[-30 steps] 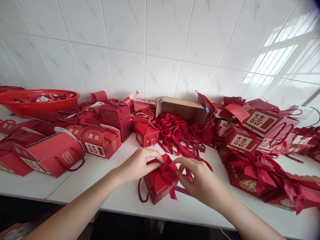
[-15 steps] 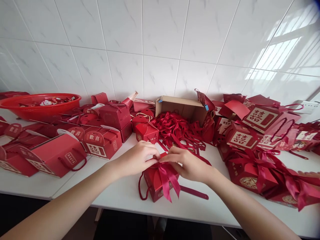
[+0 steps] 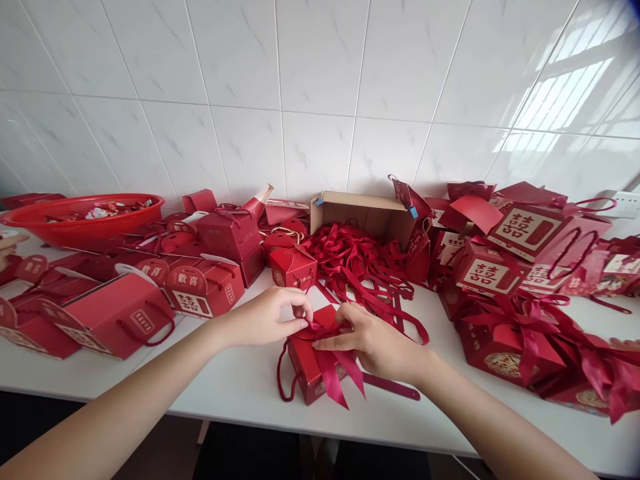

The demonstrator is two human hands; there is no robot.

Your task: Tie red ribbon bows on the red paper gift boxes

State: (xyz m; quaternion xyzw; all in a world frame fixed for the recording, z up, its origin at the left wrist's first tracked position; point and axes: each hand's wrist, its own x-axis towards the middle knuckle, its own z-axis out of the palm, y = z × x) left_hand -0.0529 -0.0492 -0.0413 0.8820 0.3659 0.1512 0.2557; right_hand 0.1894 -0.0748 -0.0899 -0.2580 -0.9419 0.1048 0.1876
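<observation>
The left hand (image 3: 275, 317) is pinching the ribbon (image 3: 332, 380), the right hand (image 3: 377, 340) is gripping it too; they are drawing apart, seemingly tightening it atop the box (image 3: 304, 363) on the table (image 3: 240, 390).

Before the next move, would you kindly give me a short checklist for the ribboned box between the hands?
1. Box upright on the table: ok.
2. Left hand pinching the ribbon: ok.
3. Right hand gripping the ribbon: cannot tell; its fingers hide the contact.
4. Knot drawn tight: cannot tell; fingers cover it.
5. Cord handle clear of both hands: ok.
6. Table beside the box free of loose pieces: not ok; a dark red strip lies to its right.
</observation>
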